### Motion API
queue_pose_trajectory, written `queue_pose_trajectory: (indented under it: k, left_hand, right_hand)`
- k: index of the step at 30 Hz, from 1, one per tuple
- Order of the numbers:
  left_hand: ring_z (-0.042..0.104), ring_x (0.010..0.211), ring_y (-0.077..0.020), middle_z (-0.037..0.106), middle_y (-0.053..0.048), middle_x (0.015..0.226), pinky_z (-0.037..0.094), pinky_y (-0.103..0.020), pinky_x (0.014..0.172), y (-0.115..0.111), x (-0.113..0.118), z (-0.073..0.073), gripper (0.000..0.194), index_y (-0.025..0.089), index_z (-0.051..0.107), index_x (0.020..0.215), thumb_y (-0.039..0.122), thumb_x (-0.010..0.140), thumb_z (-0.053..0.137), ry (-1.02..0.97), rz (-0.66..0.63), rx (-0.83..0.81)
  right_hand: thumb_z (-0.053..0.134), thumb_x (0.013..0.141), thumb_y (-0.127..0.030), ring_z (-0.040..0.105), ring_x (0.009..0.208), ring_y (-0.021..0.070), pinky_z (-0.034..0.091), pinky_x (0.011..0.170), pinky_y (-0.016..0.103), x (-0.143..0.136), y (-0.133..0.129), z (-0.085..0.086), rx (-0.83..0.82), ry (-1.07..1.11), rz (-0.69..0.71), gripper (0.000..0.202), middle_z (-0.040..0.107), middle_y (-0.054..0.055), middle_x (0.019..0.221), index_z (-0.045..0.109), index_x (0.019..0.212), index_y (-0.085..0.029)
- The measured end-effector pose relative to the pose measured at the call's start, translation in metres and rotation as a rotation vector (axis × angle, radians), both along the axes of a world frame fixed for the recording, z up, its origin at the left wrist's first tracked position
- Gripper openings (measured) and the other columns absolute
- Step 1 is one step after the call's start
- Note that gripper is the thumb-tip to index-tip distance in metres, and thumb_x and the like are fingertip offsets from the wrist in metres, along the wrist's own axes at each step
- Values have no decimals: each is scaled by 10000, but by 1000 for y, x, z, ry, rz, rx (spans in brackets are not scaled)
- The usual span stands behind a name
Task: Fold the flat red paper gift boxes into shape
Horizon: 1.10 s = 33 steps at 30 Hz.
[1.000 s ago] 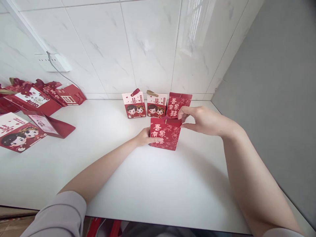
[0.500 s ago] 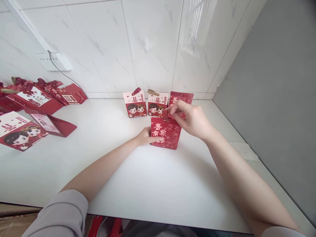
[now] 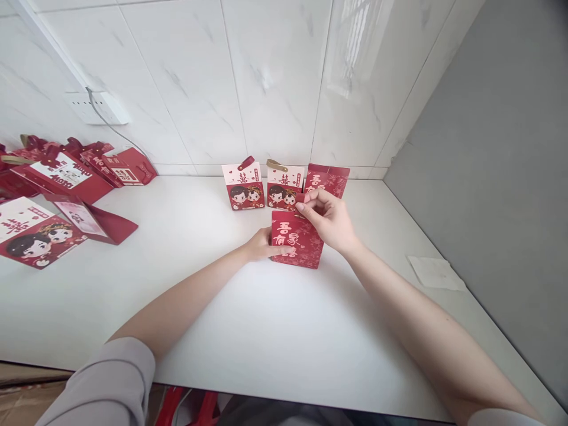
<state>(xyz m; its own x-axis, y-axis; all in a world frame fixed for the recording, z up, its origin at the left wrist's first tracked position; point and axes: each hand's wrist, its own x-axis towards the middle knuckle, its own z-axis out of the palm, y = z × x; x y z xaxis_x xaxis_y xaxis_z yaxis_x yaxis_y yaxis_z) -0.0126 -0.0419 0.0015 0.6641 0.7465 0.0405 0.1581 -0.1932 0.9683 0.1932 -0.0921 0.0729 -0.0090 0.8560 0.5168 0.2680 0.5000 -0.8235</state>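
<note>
A red gift box (image 3: 306, 245) with pale Chinese characters and a flower pattern stands upright on the white table, in front of the others. My left hand (image 3: 261, 245) grips its left side, thumb across the front and the other fingers hidden behind. At the top, my right hand (image 3: 331, 219) pinches the short dark red strap (image 3: 300, 199) between thumb and fingers. Just behind stand two boxes with cartoon couples, one with a red strap (image 3: 244, 188) and one with an olive strap (image 3: 284, 177). A matching red box (image 3: 326, 175) is partly hidden by my right hand.
Several red gift boxes (image 3: 73, 177) lie piled at the left by the wall, with a cartoon-couple box (image 3: 42, 234) in front. A white tissue (image 3: 435, 272) lies near the grey panel (image 3: 501, 177) on the right. A cable runs from a wall socket (image 3: 97, 108).
My right hand has shifted slightly left and down, its fingers still at the strap. My left hand and the box have stayed in place. The tissue now shows more fully.
</note>
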Motion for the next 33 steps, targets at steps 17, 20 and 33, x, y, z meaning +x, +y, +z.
queue_pose_trajectory:
  k: [17, 20, 33]
  left_hand:
    - [613, 887, -171, 656, -29, 923, 478, -277, 815, -26, 17, 68, 238, 180, 623, 923, 353, 797, 728, -275, 139, 110]
    - [611, 868, -161, 654, -20, 912, 478, -269, 802, -26, 18, 68, 226, 183, 625, 913, 329, 781, 737, -294, 146, 52]
    - [599, 800, -158, 639, -2, 856, 470, -268, 729, -29, 20, 71, 218, 185, 621, 912, 250, 721, 704, -260, 214, -32]
  right_hand:
    - [593, 922, -338, 523, 696, 126, 443, 652, 275, -23, -10, -11, 77, 199, 145, 131, 552, -17, 777, 529, 896, -227]
    - [590, 922, -357, 530, 699, 127, 449, 661, 275, -22, -8, -12, 62, 206, 161, 147, 556, -21, 771, 524, 897, -229]
    - [607, 913, -378, 516, 679, 118, 431, 632, 265, -22, -5, -14, 55, 227, 146, 173, 546, -29, 751, 530, 896, -224]
